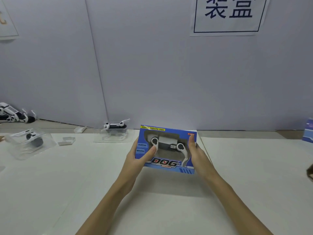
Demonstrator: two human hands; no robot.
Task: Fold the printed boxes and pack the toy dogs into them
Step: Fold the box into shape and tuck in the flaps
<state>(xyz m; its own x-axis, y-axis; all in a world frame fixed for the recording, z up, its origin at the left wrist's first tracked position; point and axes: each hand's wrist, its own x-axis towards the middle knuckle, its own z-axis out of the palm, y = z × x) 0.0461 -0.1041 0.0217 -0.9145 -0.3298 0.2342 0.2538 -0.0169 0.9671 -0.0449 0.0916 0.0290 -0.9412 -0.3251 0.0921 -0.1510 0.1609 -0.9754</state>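
Both my hands, left (135,160) and right (197,150), hold the box (166,148), dog (166,144) inside, above mid-table (254,167). Thumb-only front grip risks slipping; an unsecured flap could spill the dog.

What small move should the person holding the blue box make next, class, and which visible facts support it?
Probably set the blue printed box aside on the table. Its window already shows a toy dog inside, and the left hand and right hand grip its two ends. Another dog in a clear tray waits unpacked behind.
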